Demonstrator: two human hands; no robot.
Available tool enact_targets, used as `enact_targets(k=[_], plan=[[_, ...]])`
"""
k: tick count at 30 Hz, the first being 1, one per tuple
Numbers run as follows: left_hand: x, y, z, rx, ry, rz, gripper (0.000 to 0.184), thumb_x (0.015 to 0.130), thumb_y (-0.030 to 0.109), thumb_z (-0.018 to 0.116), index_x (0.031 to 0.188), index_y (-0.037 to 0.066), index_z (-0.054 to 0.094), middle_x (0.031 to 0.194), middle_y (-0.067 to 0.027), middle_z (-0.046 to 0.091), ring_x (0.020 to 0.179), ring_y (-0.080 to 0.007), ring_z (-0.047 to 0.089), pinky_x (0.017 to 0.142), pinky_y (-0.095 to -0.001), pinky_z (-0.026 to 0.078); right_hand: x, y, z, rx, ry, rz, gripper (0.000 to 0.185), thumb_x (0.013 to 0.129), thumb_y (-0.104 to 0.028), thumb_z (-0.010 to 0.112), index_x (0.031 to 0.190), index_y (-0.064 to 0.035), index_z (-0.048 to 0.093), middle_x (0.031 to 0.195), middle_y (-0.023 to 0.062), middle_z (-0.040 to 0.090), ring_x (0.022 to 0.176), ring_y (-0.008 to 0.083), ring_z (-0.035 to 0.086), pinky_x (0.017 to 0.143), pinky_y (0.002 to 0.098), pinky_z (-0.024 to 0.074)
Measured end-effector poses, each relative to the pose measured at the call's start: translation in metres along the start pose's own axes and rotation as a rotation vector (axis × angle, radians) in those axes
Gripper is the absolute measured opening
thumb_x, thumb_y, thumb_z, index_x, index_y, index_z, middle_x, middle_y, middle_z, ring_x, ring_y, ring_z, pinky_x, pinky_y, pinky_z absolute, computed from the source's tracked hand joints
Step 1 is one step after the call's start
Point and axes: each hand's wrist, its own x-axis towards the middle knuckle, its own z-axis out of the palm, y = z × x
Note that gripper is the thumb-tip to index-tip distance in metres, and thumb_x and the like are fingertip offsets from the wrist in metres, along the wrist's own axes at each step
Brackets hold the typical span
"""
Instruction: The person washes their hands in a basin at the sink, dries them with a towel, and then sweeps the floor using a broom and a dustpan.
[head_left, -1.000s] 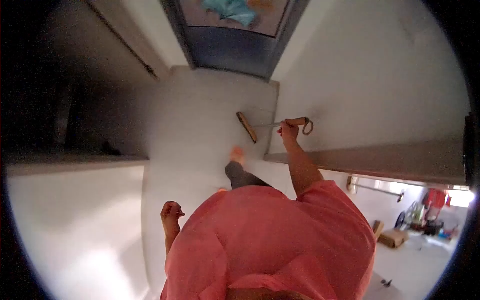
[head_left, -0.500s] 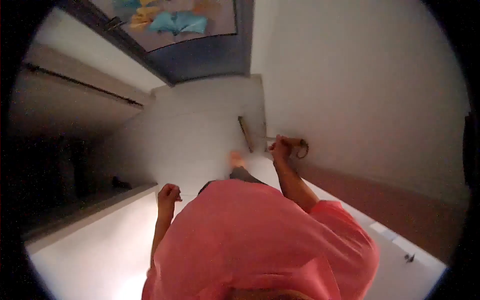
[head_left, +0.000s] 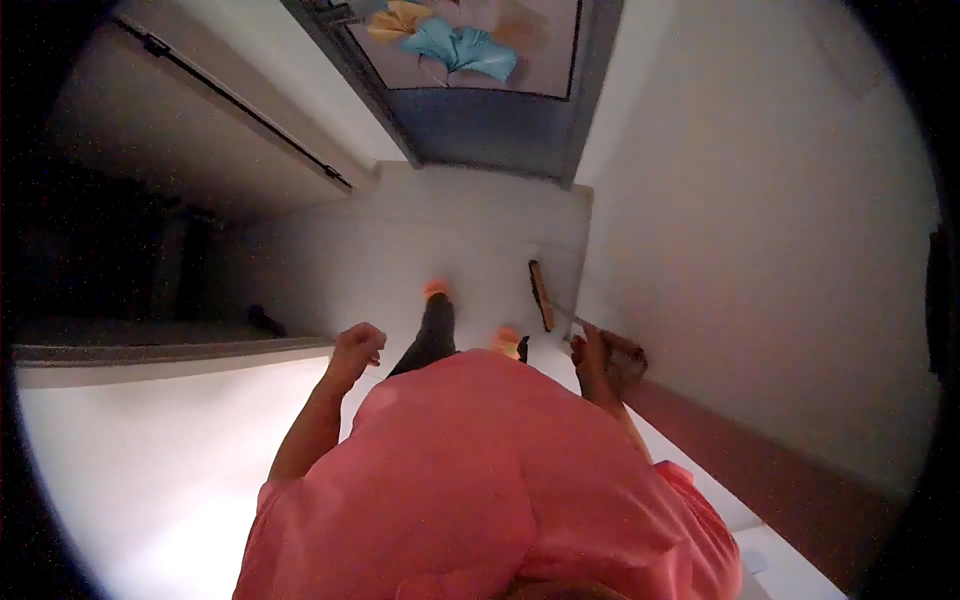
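Observation:
My right hand is wrapped round the upper handle of a broom. The broom's handle slants down to a narrow head with a tan face and a dark edge, low by the floor near the right wall. The handle's top end, with what looks like a hanging loop, sticks out beyond my right hand and is blurred. My left hand hangs in the air at my left side, its fingers loosely curled in with nothing visible in them.
A dark door with a colourful picture stands ahead. Pale wall runs along the right, with a brown band low down. On the left are a dark opening and a pale ledge. My feet are on the pale floor.
My view has shifted, with the door now further right. A second foot shows. My left hand is higher in view; the broom stays in my right hand, lower and further right.

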Motion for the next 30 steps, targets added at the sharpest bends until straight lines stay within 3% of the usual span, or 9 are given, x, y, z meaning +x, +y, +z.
enact_targets(k=[2,5,10,19,20,23,26,29,30], plan=[[-0.006,-0.003,0.000,0.005,0.008,-0.007,0.017,0.081,0.022,0.061,0.079,0.006,0.057,0.071,-0.0009,0.055,0.061,-0.0095,0.052,0.054,-0.0241,0.045,-0.014,0.009,-0.006,0.322,-0.148,0.013,0.022,0.080,-0.031,0.062,0.089,-0.0147,0.051,0.066,0.0027,0.055,0.051,0.0104,0.053,0.035,0.0207,0.0347],[-0.010,-0.005,0.002,0.033,0.011,-0.021,0.018,0.081,0.023,0.061,0.080,0.006,0.058,0.072,-0.0015,0.055,0.061,-0.0101,0.052,0.055,-0.0248,0.046,-0.020,0.013,-0.023,-0.019,-0.089,-0.252,0.024,0.077,-0.029,0.066,0.088,-0.0135,0.051,0.066,0.0048,0.055,0.049,0.0105,0.052,0.033,0.0193,0.0349],[-0.004,0.004,0.009,0.086,-0.003,-0.041,0.023,0.081,0.027,0.061,0.080,0.005,0.057,0.071,-0.0029,0.055,0.059,-0.0108,0.052,0.054,-0.0263,0.048,-0.012,0.014,-0.052,0.463,-0.161,0.113,0.023,0.082,-0.031,0.059,0.091,-0.0108,0.052,0.066,0.0030,0.053,0.045,0.0106,0.047,0.033,0.0198,0.0347],[-0.017,-0.005,0.002,0.382,0.198,0.084,0.033,0.079,0.027,0.065,0.063,0.003,0.048,0.062,-0.0050,0.052,0.055,-0.0140,0.053,0.050,-0.0300,0.046,-0.007,0.006,-0.016,0.219,-0.772,0.323,0.021,0.087,-0.027,0.050,0.095,-0.0081,0.054,0.067,0.0039,0.054,0.054,0.0143,0.050,0.046,0.0241,0.0411],[-0.003,-0.025,-0.002,0.276,0.220,0.130,0.034,0.077,0.028,0.065,0.061,0.002,0.050,0.061,-0.0064,0.053,0.060,-0.0165,0.056,0.055,-0.0325,0.048,-0.065,-0.030,0.041,-0.129,-0.303,0.008,0.024,0.087,-0.028,0.051,0.100,-0.0074,0.055,0.067,0.0043,0.054,0.054,0.0142,0.050,0.049,0.0248,0.0416],[0.037,-0.089,-0.020,0.295,0.265,0.259,0.027,0.078,0.028,0.064,0.085,0.005,0.054,0.075,-0.0098,0.057,0.071,-0.0208,0.058,0.062,-0.0338,0.049,-0.056,-0.100,0.146,-0.621,-0.456,-0.447,0.024,0.087,-0.027,0.053,0.099,-0.0066,0.058,0.076,0.0053,0.060,0.061,0.0144,0.055,0.052,0.0269,0.0432],[0.067,-0.140,-0.049,0.918,0.429,0.780,0.037,0.079,0.029,0.063,0.109,0.008,0.057,0.089,-0.0132,0.062,0.082,-0.0250,0.060,0.069,-0.0351,0.050,-0.014,-0.162,0.256,-0.982,-0.407,-1.166,0.022,0.088,-0.023,0.053,0.097,-0.0039,0.060,0.087,0.0071,0.063,0.075,0.0220,0.060,0.064,0.0315,0.0466],[0.128,-0.046,-0.006,0.035,0.300,-0.199,0.059,0.081,0.033,0.063,0.132,0.014,0.040,0.118,-0.0162,0.053,0.099,-0.0305,0.056,0.079,-0.0435,0.048,0.049,-0.317,0.369,-0.879,-0.262,-1.746,0.024,0.086,-0.021,0.053,0.105,-0.0058,0.056,0.099,0.0157,0.060,0.092,0.0282,0.058,0.079,0.0383,0.0447],[0.137,-0.039,-0.003,-0.109,0.277,-0.236,0.060,0.080,0.034,0.064,0.131,0.014,0.041,0.123,-0.0161,0.049,0.105,-0.0309,0.051,0.085,-0.0465,0.043,0.051,-0.350,0.399,-0.940,-0.163,-1.903,0.027,0.085,-0.020,0.054,0.109,-0.0075,0.055,0.105,0.0192,0.058,0.099,0.0288,0.056,0.083,0.0404,0.0433]])
